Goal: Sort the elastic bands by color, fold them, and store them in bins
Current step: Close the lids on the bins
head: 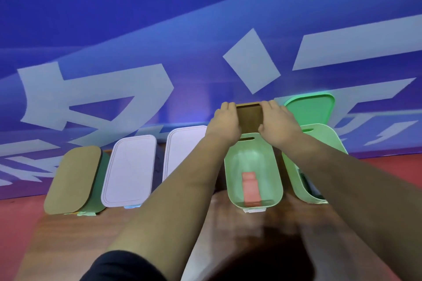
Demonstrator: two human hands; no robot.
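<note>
A folded pink elastic band (250, 189) lies inside an open light-green bin (235, 166) at the table's far side. Behind that bin a brown wooden lid (249, 118) stands upright. My left hand (225, 122) grips its left edge and my right hand (277, 122) grips its right edge, fingers curled over the top. To the right stands a second open green bin (324, 137) with dark contents partly hidden by my right forearm. A green lid (310, 108) leans behind it.
Left of my arms stand two bins under white lids (130, 171) (182, 150) and a green bin under a brown lid (73, 180). All stand on a wooden table (68, 239). A blue wall banner (159, 41) rises behind, red floor at both sides.
</note>
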